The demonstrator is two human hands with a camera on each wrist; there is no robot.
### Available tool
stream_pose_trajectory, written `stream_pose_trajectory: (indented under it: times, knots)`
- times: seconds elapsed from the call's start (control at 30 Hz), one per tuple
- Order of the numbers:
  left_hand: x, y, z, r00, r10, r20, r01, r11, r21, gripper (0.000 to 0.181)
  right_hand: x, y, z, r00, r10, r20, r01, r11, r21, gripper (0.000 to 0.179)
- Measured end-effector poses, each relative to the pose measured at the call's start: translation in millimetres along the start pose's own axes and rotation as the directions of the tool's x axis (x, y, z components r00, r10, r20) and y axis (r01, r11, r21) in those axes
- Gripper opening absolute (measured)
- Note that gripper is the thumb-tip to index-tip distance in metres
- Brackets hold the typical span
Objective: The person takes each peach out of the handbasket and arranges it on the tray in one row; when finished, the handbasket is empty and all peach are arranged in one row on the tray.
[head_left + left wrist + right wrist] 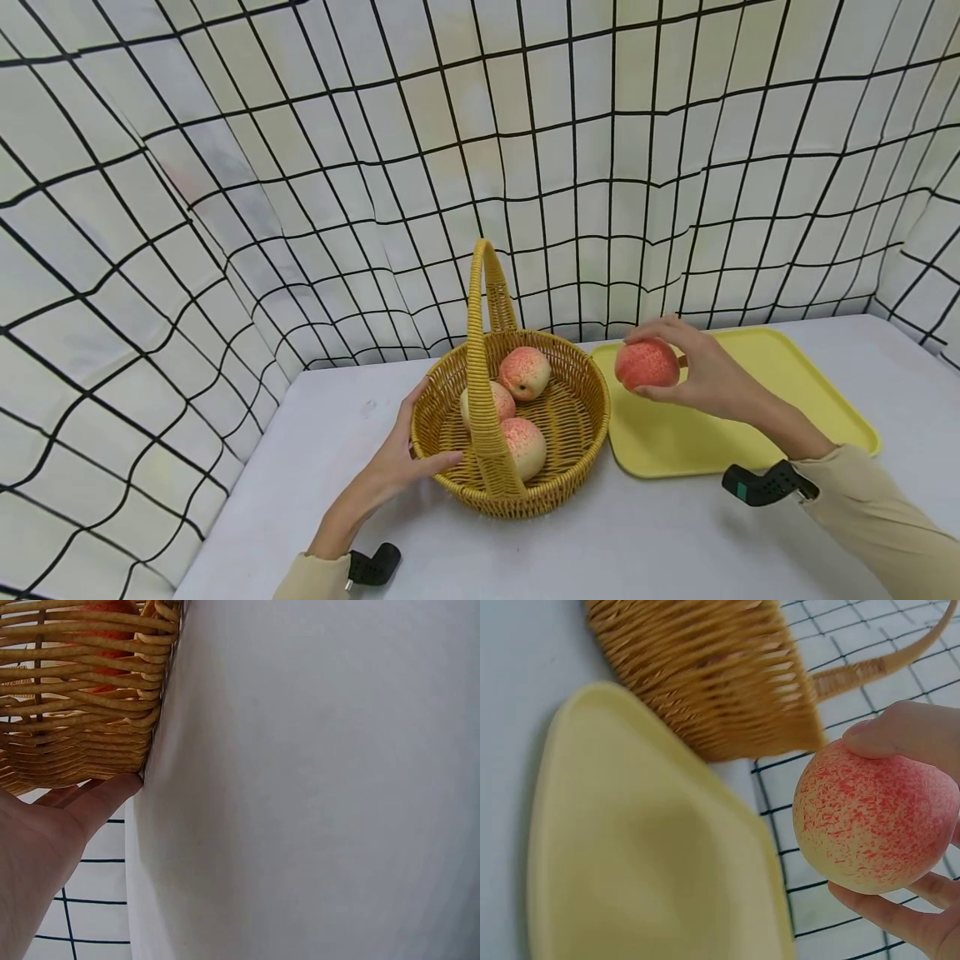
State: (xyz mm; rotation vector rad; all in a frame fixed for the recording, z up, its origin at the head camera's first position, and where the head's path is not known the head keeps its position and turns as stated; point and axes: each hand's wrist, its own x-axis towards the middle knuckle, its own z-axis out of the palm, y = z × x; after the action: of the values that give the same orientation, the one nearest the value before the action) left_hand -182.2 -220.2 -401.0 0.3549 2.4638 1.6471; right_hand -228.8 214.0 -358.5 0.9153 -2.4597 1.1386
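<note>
The right hand [701,371], curled round 1 peach [645,365] above the tray [795,392], could drop it if its grip slackens, while the left hand [395,450], spread against the basket [588,417], could tip that by overpressing.

Left hand [397,454]: touching the left side of a round tan wicker basket [577,477]. Basket stands between the two hands, on a white tabletop [600,546]. In it, to the right of the left hand: three round red-and-cream peaches [525,372], one behind another; arched wicker handle [476,333] spans overhead, front to back.
Right hand [701,371]: above a yellow rectangular tray [795,392], holding a round red-speckled peach [647,363] over its left part. Tray lies on tabletop, just right of basket, reaching rightward beyond this hand. Behind both hands: black-gridded white cloth screen [596,208].
</note>
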Motion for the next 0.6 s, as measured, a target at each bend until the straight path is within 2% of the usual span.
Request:
stream_pose_trajectory:
  times: [0.3, 0.4, 0.6]
  knots:
    - [-0.5, -2.7, 0.9, 1.0, 0.001, -0.011, -0.001, 1.0, 0.004, 0.116, -4.7, 30, 23, 0.999, -0.035, 0.03, 0.036, 0.999, -0.029, 0.054]
    - [-0.8, -3.2, 0.9, 1.0, 0.003, -0.016, -0.003, 1.0, 0.004, 0.116, -4.3, 32, 28, 0.998, -0.032, 0.047, 0.033, 0.999, -0.016, 0.054]
    - [-0.6, -3.3, 1.1, 1.0, -0.007, -0.019, 0.007, 1.0, 0.005, 0.116, -4.3, 30, 31, 0.995, 0.032, 0.099, -0.03, 0.999, -0.019, 0.054]
